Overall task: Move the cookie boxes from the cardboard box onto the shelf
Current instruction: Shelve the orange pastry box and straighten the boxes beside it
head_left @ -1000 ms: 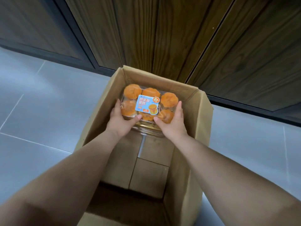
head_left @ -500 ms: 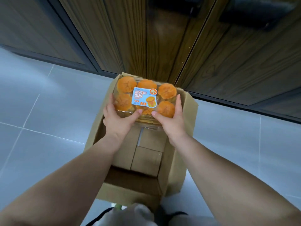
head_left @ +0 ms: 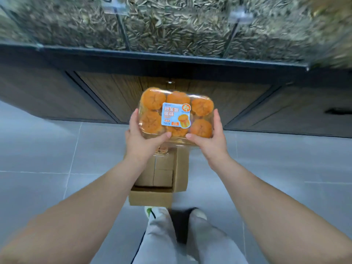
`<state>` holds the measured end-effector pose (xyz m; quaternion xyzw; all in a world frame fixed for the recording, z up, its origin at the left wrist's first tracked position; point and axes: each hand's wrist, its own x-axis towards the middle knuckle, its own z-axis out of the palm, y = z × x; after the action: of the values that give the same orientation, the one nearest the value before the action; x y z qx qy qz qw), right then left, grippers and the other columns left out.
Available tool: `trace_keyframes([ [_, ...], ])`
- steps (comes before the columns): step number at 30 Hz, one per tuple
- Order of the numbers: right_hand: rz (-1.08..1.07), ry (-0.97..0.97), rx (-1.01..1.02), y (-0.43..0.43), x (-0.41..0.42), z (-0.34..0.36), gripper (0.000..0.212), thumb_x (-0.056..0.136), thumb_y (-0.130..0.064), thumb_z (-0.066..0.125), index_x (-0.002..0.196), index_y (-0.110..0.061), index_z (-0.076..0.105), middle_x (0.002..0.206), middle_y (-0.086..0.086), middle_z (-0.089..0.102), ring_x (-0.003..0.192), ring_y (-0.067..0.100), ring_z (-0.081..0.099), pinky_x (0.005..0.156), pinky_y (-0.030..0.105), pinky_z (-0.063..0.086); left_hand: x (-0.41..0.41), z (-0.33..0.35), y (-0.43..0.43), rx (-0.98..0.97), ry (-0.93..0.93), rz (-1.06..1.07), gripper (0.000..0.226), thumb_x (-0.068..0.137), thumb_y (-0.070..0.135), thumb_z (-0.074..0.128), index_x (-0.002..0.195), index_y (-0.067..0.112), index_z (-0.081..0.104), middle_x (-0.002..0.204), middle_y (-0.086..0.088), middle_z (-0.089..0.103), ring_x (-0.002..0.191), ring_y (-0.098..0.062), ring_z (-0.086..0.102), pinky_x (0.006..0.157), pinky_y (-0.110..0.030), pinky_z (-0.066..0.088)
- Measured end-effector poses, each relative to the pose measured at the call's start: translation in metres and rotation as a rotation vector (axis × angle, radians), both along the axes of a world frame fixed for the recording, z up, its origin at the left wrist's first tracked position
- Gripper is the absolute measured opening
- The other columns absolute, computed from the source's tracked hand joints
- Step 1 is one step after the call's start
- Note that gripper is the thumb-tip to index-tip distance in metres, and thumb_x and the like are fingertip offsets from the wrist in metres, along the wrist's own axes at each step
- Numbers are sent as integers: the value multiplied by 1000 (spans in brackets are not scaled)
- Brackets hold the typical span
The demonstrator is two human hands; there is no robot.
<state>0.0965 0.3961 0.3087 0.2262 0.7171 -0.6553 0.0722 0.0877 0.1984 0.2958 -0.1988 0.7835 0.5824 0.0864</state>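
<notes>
Trouser legs [head_left: 162,235] in pale grey fill the bottom edge, ending in light shoes [head_left: 151,211] on the grey tiled floor [head_left: 57,149]. Just beyond the toes stands the open cardboard box [head_left: 152,198], its brown inside bare over most of the near part. At its far end, under the wrists, a bit of clear plastic with something orange shows; it may be another pack, but the blur leaves that unsure.

Both bare forearms reach forward over the carton. The left hand [head_left: 142,138] grasps the left side of the cookie box [head_left: 176,103], its thumb lying across the near edge of the lid and its fingers wrapped up round the end. The right hand [head_left: 211,138] clasps the right side in the same way, thumb on top, fingers along the end.

The cookie box is in the air between the two hands, above the far end of the carton and clear of it. It is a clear plastic pack with six orange cakes in two rows and a blue label [head_left: 176,116] in the middle, facing the camera.

Behind it are dark wooden cabinet doors [head_left: 114,92]. Above them runs a black ledge [head_left: 171,60], carrying glass-fronted bins [head_left: 171,29] heaped with striped seeds.
</notes>
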Motion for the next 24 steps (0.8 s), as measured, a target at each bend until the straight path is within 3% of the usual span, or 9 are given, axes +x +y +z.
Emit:
trace_keyframes([
  [3,-83,70,25,37,20,52,113,65,1,84,151,-34,19,119,-29,47,120,5,50,104,37,45,8,49,34,9,68,-94,118,43,56,89,137,61,18,139,6,42,124,-15,51,100,-47,47],
  [6,-151,160,65,84,41,90,115,61,-1,86,151,-31,21,128,-22,45,124,6,47,107,37,42,16,89,84,14,158,-166,119,45,52,90,139,59,17,138,2,43,126,-17,48,103,-46,44],
  [10,-190,280,115,165,65,130,116,60,-1,86,151,-29,20,123,-32,43,122,2,47,109,37,39,29,129,166,25,290,-243,116,49,51,88,140,59,17,139,4,40,128,-14,45,105,-42,42],
  [12,-189,339,120,213,78,151,116,62,0,85,152,-29,17,127,-29,42,125,2,45,110,38,38,37,146,214,51,361,-266,116,48,53,88,140,60,18,140,5,40,129,-15,46,104,-43,44],
  [16,-164,451,196,315,102,203,113,67,0,83,152,-29,14,123,-40,35,118,-15,41,109,29,37,51,181,315,127,473,-285,114,49,53,89,141,58,20,143,7,40,129,-17,46,103,-45,44],
  [19,-192,499,249,381,115,234,113,68,-2,82,153,-30,14,128,-34,35,123,-8,39,110,31,37,56,209,387,188,537,-329,113,54,46,88,143,52,19,145,8,38,130,-10,46,104,-41,45],
  [24,-272,517,313,468,115,261,113,68,-10,84,152,-37,13,143,-19,37,132,4,38,110,38,37,48,245,481,251,598,-413,107,67,22,86,147,41,19,140,16,43,125,0,48,97,-21,46],
])
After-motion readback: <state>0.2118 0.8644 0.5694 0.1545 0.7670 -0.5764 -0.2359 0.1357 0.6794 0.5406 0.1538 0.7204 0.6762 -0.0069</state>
